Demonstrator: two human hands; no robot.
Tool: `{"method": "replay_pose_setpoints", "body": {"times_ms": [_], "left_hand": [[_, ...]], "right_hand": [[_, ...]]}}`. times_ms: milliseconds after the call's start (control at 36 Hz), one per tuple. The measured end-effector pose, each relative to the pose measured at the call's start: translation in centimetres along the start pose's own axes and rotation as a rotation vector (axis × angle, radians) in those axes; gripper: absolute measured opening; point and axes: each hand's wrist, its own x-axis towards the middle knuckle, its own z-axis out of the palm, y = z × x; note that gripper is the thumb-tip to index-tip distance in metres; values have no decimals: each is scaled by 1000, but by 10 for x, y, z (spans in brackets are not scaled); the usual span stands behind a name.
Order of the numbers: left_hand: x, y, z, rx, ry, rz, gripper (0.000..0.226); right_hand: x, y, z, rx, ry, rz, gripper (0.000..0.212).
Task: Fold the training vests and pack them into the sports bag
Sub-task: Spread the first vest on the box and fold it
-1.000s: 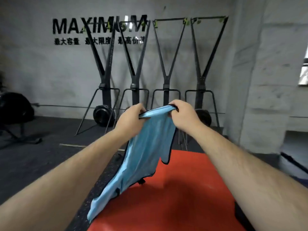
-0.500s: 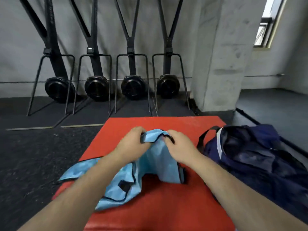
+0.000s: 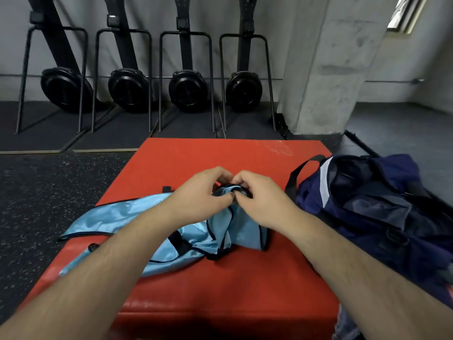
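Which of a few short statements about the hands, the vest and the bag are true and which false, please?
1. The left hand and the right hand both pinch the light blue vest. True.
2. The navy sports bag lies open on the vest's right. True.
3. The vest is packed inside the bag. False: it lies crumpled on the red mat.
4. The right hand grips the bag's strap. False: it pinches the vest.

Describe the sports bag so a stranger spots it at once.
Find the big red mat in front of the concrete pillar. At the mat's right side slumps the sports bag: navy, open at the top, with a white stripe and a black strap, unlike the shiny light blue vest beside it.
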Motion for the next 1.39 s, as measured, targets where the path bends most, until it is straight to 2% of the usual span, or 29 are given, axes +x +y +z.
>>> {"method": "replay_pose_setpoints", "body": {"times_ms": [139,250,333,417,444,500,583,667,694,778,861,889,972,1139,1389], "left_hand": [[-2,0,-1,137,34,20,24],[-5,3,-13,144,225,30,26],[-9,5,-26,60,385,-4,25],[-15,1,-41,3,464,-53,25],[-17,-1,-45,-1,466,-70,25],[-20,-6,-54,-12,459,-114,24],[-26,-13,-65,61,454,-159,22],[-30,-19,-72,163,422,-190,8],[-31,-21,-73,193,407,-178,3],[-33,-27,-77,272,360,-90,14],[-36,-28,-84,285,357,-29,9],[-37,-28,-87,291,363,-18,13],[-40,-17,-96,280,416,3,27],[-40,4,-117,265,553,19,29],[-29,50,-187,309,698,15,18]], "right_hand": [[4,0,3,81,21,35,15],[9,10,8,36,-22,99,23],[10,24,12,-59,-115,171,25],[10,33,12,-195,-212,167,10],[10,33,10,-197,-208,167,19],[13,32,4,-149,-148,170,31],[17,26,-8,-61,-19,157,22],[19,19,-19,10,83,144,26],[18,17,-23,19,105,140,28],[16,9,-35,2,146,113,32],[11,2,-47,-51,140,70,33],[10,-1,-51,-74,135,49,32],[11,-6,-63,-204,149,-7,29],[18,-22,-87,-439,163,24,23],[46,-80,-157,-444,371,81,42]]}}
